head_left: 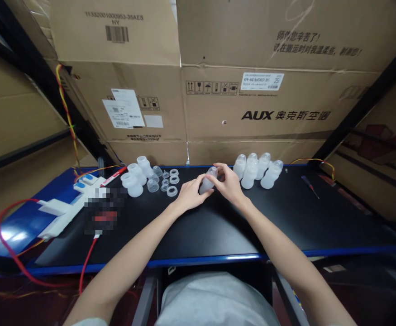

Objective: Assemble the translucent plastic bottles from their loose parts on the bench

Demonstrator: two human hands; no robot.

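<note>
Both hands are closed around one frosted baby bottle (207,183) just above the black table. My left hand (193,194) wraps its lower body, while my right hand (230,183) grips the clear cap at its top. To the left stand several open bottle bodies (134,183). Beside them lie clear dome caps (153,184), silicone nipples (164,184) and white collar rings (172,190). On the right, several capped bottles (248,174) stand in a cluster. My fingers hide part of the held bottle.
A screwdriver (309,186) lies at the table's right. On the left are a white power strip (72,208), a blurred dark device (104,210), red cables (87,262) and a red marker (114,175). Cardboard (214,122) walls the back. The table's blue edge (214,259) runs in front.
</note>
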